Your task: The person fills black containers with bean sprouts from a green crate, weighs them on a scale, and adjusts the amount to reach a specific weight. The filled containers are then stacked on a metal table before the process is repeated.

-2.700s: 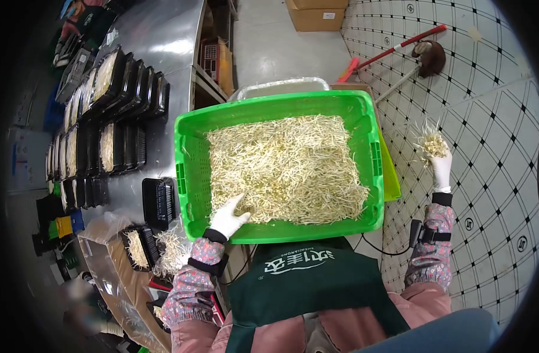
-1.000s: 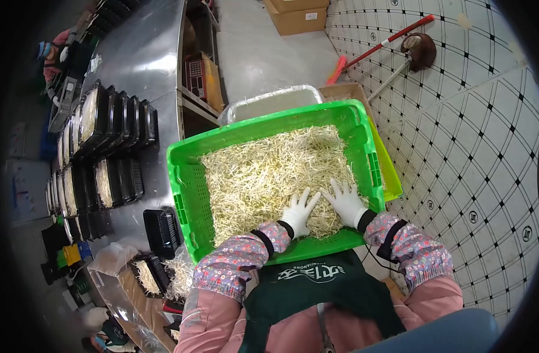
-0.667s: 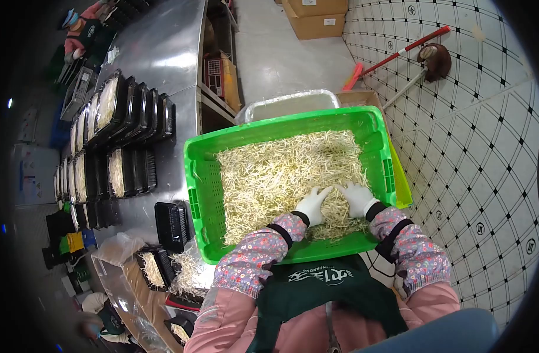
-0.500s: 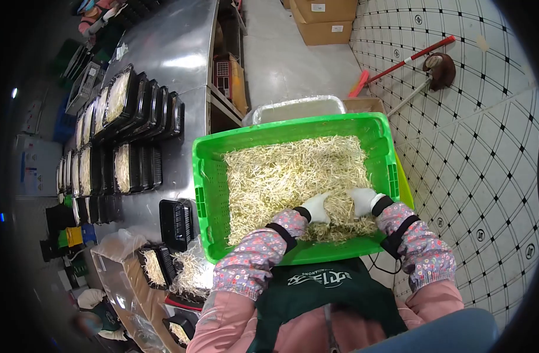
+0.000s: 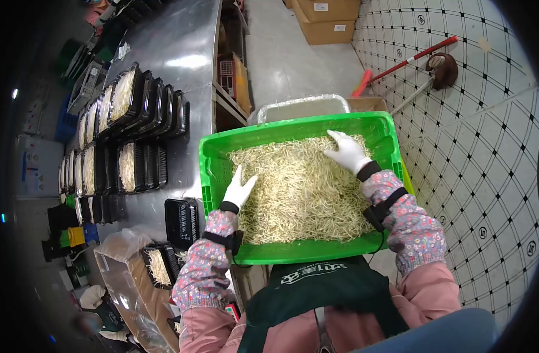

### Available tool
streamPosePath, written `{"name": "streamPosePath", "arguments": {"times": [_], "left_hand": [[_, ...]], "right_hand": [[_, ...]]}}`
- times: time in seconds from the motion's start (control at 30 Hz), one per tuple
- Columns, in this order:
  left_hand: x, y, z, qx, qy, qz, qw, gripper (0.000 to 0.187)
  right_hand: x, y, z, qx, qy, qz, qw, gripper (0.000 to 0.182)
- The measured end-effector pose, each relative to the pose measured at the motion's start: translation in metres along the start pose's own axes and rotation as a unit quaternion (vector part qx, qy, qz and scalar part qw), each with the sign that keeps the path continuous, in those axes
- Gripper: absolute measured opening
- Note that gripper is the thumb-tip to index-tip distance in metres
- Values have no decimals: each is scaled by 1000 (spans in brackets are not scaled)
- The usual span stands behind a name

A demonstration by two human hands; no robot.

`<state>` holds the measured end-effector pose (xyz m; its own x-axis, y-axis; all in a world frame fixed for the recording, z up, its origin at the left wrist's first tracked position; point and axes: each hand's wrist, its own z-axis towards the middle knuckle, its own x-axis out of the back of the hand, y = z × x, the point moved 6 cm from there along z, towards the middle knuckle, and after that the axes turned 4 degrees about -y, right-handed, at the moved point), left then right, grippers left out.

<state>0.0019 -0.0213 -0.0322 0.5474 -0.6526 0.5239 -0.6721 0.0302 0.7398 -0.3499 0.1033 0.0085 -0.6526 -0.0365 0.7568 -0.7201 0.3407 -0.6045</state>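
A green plastic basket (image 5: 293,252) is in front of me, holding a thick layer of pale bean sprouts (image 5: 299,200). My left hand (image 5: 239,189), in a white glove, is at the basket's left side over the edge of the sprouts. Its thumb and fingers are spread, with nothing in them. Farther back on the right, my right hand (image 5: 347,152), also gloved in white, hovers over or just touches the sprouts. Its fingers are apart and I see nothing held.
Left of the basket, a steel table (image 5: 187,65) carries stacked black trays of sprouts (image 5: 125,97) and an open black tray (image 5: 182,222). A plastic-covered cardboard box (image 5: 125,265) stands nearer me. A broom (image 5: 413,59) leans at right. Another person (image 5: 102,306) is at lower left.
Both hands were together in the sprouts near the basket's front right. They have since parted: my left moved to the left side, my right farther back. The clump between them is no longer held.
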Motion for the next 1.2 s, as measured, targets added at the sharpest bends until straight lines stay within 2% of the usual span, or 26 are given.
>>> {"name": "streamPosePath", "arguments": {"times": [0.03, 0.1, 0.13, 0.17, 0.23, 0.27, 0.3, 0.33, 0.37, 0.43, 0.47, 0.5, 0.57, 0.6, 0.67, 0.77, 0.8, 0.83, 0.9, 0.93, 0.97, 1.03, 1.07, 1.1, 1.17, 1.2], "left_hand": [[7, 18, -15, -22, -18, 19, 999, 87], [6, 43, -45, -104, -53, 114, 987, 86], [-3, 43, -55, -140, -75, 203, 966, 91], [-15, 41, -63, -140, -119, 247, 952, 100], [-43, 50, -78, -123, -194, 343, 911, 114], [-60, 55, -78, -150, -222, 371, 889, 119], [-78, 57, -77, -177, -250, 397, 865, 124], [-90, 63, -71, -187, -246, 397, 864, 129], [-101, 66, -60, -175, -238, 422, 857, 132], [-112, 66, -32, -136, -199, 440, 865, 131], [-117, 57, -20, -117, -185, 414, 884, 133], [-116, 64, -18, -122, -173, 427, 879, 121], [-128, 33, -2, -81, -162, 337, 924, 94], [-122, 33, -5, -103, -153, 331, 925, 78], [-93, 47, -20, -136, -128, 341, 921, 46], [-54, 50, -47, -163, -130, 370, 906, 46], [-50, 55, -54, -184, -139, 384, 894, 57], [-46, 59, -58, -182, -139, 385, 894, 57], [-45, 87, -72, -289, -97, 337, 891, 70], [-47, 92, -75, -279, -103, 349, 889, 73], [-46, 88, -76, -279, -100, 349, 889, 73], [-32, 78, -80, -267, -38, 310, 912, 71], [-22, 64, -84, -228, -60, 254, 938, 70], [-8, 53, -90, -228, -20, 206, 951, 62], [18, 44, -108, -188, 29, 110, 976, 53], [28, 44, -117, -166, 42, 68, 983, 47]], "right_hand": [[4, 1, -8, -2, 0, -1, 1000, 76], [1, -7, -36, 53, 12, -122, 991, 75], [-8, -15, -51, 77, 7, -138, 987, 75], [-18, -24, -69, 99, 2, -154, 983, 76], [-53, -55, -95, 134, -82, -190, 969, 89], [-66, -68, -104, 130, -79, -191, 970, 89], [-86, -81, -112, 136, -123, -237, 954, 97], [-102, -87, -114, 141, -167, -282, 934, 105], [-107, -88, -106, 136, -166, -283, 935, 105], [-114, -73, -84, 49, -193, -328, 924, 122], [-105, -68, -77, 32, -139, -322, 936, 107], [-107, -57, -67, 30, -139, -323, 936, 107], [-114, -30, -53, 35, -162, -177, 970, 76], [-103, -27, -53, 78, -112, -175, 975, 52], [-72, -22, -55, 50, -108, -148, 982, 51], [-22, -27, -59, 13, -64, -61, 996, 54], [-10, -37, -59, -6, -75, -23, 997, 64], [-14, -43, -57, -4, -76, -22, 997, 64], [-20, -66, -51, 55, -30, 38, 997, 71], [-38, -73, -44, 63, -100, 52, 992, 87], [-52, -74, -40, 65, -100, 51, 992, 87], [-77, -77, -37, 51, -154, -101, 981, 101], [-81, -69, -33, 32, -184, -110, 976, 109], [-81, -67, -29, 37, -188, -112, 975, 109], [-73, -56, -18, 6, -113, -63, 992, 109], [-73, -56, -12, 2, -122, -62, 991, 111]]}}
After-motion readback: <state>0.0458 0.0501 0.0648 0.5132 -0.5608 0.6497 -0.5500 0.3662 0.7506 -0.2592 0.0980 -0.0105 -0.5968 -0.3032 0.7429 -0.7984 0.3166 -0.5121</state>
